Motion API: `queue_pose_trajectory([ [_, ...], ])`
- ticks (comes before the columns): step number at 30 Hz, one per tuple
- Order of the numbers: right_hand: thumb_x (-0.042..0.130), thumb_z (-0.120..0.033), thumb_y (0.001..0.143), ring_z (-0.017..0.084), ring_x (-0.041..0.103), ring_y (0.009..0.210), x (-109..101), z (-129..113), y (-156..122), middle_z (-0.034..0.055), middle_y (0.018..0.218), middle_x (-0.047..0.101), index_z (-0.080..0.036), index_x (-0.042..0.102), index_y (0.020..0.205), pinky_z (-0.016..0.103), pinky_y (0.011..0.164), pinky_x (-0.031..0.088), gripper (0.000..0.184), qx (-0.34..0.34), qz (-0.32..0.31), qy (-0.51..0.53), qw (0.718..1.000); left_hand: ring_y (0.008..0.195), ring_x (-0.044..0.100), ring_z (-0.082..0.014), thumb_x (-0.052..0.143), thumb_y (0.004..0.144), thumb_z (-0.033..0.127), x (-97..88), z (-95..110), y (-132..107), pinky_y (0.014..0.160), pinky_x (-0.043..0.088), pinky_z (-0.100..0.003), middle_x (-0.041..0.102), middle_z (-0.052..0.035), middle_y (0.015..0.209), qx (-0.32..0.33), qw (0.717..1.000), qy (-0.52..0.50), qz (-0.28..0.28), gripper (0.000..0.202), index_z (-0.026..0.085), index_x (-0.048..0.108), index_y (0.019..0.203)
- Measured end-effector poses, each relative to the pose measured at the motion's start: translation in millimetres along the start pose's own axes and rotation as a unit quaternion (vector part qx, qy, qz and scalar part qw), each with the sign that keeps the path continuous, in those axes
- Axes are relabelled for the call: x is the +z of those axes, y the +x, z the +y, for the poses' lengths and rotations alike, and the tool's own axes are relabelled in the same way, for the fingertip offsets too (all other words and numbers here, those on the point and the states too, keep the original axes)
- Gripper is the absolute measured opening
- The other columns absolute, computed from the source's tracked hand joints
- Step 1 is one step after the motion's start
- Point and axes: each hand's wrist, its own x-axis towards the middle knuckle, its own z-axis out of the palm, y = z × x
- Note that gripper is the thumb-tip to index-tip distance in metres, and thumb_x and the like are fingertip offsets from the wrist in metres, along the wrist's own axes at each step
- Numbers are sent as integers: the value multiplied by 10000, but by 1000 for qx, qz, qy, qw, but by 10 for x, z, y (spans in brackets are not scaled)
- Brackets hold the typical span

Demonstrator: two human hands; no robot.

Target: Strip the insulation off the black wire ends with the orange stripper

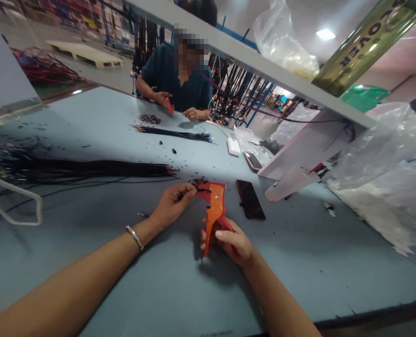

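My right hand [234, 241] is wrapped round the handles of an orange and red wire stripper [215, 201], which stands with its jaws up and turned left. My left hand [174, 201] is pinched at the jaws, holding the end of a thin black wire [198, 189]. Most of that wire is hidden by the hand. A short piece with a blue tip [142, 215] shows just left of my wrist. Behind the stripper lies a small heap of cut scraps [198, 181]. To the left stretches a thick bundle of black wires [98, 168] with bared copper-coloured ends.
Across the table [299, 262], a co-worker [179, 79] holds a red tool [169, 106] behind a smaller wire bundle [172, 133]. A black phone [250, 200] lies right of the stripper. A slanted shelf beam [264, 70] crosses above; a white metal bar [38, 206] stands at left.
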Motion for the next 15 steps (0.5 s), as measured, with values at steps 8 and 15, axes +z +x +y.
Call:
queue_pose_trajectory([
  [8,720,-342,729,177,645,672,4,45,9,47,803,632,-139,544,1039,310,617,515,411,-15,7,-11,1000,633,427,-118,493,854,389,10,1,1,581,350,-222,479,18,647,10,1000,-17,8,286,135,604,781],
  [15,708,-371,753,152,612,586,4,109,28,17,725,609,-153,532,991,266,508,501,368,-40,28,-46,998,648,437,-126,512,847,393,15,-24,-1,591,358,-228,488,12,642,24,999,-32,20,276,145,598,759],
])
